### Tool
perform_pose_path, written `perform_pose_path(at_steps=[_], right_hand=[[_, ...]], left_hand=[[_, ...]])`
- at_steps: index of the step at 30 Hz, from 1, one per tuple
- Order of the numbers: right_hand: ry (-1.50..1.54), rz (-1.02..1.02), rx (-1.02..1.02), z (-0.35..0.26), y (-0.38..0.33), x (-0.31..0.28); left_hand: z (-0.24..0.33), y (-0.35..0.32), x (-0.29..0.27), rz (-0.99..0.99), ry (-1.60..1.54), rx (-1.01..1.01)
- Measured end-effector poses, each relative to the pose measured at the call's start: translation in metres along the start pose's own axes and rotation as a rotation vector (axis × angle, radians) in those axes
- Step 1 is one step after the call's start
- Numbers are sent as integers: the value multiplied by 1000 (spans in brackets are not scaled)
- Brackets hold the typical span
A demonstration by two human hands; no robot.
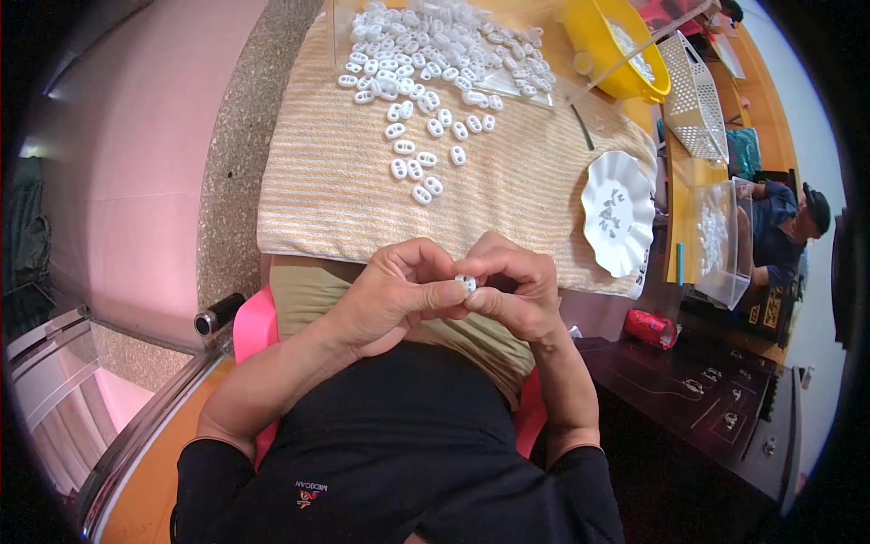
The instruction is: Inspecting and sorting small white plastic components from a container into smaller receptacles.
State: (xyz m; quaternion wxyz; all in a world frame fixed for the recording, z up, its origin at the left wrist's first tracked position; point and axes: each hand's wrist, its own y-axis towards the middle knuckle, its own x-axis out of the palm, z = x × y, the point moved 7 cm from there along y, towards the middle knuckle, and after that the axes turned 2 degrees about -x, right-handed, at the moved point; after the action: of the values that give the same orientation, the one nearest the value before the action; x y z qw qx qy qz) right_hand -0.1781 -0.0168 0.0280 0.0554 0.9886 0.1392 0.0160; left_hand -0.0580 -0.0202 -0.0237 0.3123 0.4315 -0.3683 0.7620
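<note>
Both hands meet just in front of the near edge of the striped towel (326,181), and between them sits one small white plastic piece (465,284). The left hand (394,295) closes on it from one side, thumb lying across toward the middle. The right hand (517,290) pinches in from the other, fingers curled tight. So both hands are closed narrowly on the same piece, neither nearer than the other; it lies at their fingertips, directly between them.

Only a sliver of the piece shows. It looks white, rounded and glossy, with what seems to be a small hole. Its long axis I cannot tell, since the fingers cover most of it.

Farther up the towel from the hands lies a loose scatter of similar white oval pieces (421,168), each with two holes, thickening into a heap at the towel's far edge. Off the towel's right side rests a white scalloped dish (618,213), and beyond the far right corner a yellow bowl (603,36).
</note>
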Motion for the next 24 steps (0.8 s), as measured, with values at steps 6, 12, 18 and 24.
perform_pose_path(at_steps=[6,12,18,24], right_hand=[[26,70,73,3,1,-3],[87,68,140,6,4,-1],[177,44,207,10,-1,-2],[224,41,203,6,-2,2]], left_hand=[[3,2,3,31,-8,-15],[6,4,-4,65,56,18],[8,0,1,61,80,-8],[8,0,6,46,62,14]])
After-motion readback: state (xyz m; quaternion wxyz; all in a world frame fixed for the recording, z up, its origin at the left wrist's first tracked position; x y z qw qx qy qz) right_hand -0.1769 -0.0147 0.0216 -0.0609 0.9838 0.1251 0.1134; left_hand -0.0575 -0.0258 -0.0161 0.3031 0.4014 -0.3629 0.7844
